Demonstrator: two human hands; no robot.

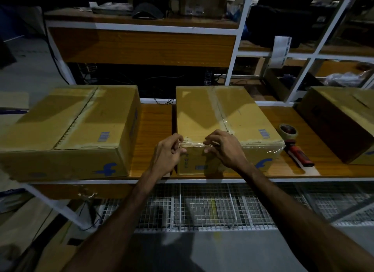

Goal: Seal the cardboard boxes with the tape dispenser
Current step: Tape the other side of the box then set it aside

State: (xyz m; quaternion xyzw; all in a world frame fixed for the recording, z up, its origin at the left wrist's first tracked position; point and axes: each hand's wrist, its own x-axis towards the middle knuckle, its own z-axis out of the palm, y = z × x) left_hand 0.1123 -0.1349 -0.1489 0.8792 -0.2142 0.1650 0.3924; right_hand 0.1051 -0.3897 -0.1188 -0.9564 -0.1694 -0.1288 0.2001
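Both forearms reach forward to the middle box (222,128). The left hand (168,156) and right hand (224,148) each pinch a clear tape strip (194,143) stretched along its near top edge. Best kept taut, then pressed flat from centre outward. The dispenser (293,144) lies on the surface (153,130) just right of that box, ungripped.

Both arms extended; left hand (168,156), right hand (224,148) fingers curled, pinching.

Brown wood-grain worktop (155,130) with white front edge. Middle brown cardboard box (220,118) sits on it; larger cardboard box (66,122) left of it, dark cardboard box (342,122) far right, red-handled tape dispenser (293,144) just right of the middle box.
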